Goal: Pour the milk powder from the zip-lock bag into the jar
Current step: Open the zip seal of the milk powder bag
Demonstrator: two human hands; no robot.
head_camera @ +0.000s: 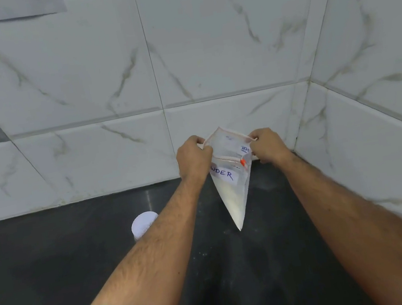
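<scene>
Two hands, left hand (194, 157) and right hand (269, 146), pinch one zip-lock bag (231, 189).

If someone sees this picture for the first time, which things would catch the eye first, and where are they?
First, the zip-lock bag at the centre, held by its top between the left hand and the right hand, with white powder in its lower corner, which points down at the dark countertop. Next, a white round object, perhaps the jar, stands left of the bag, partly behind the left forearm. White marble-look tiles fill the background.
</scene>
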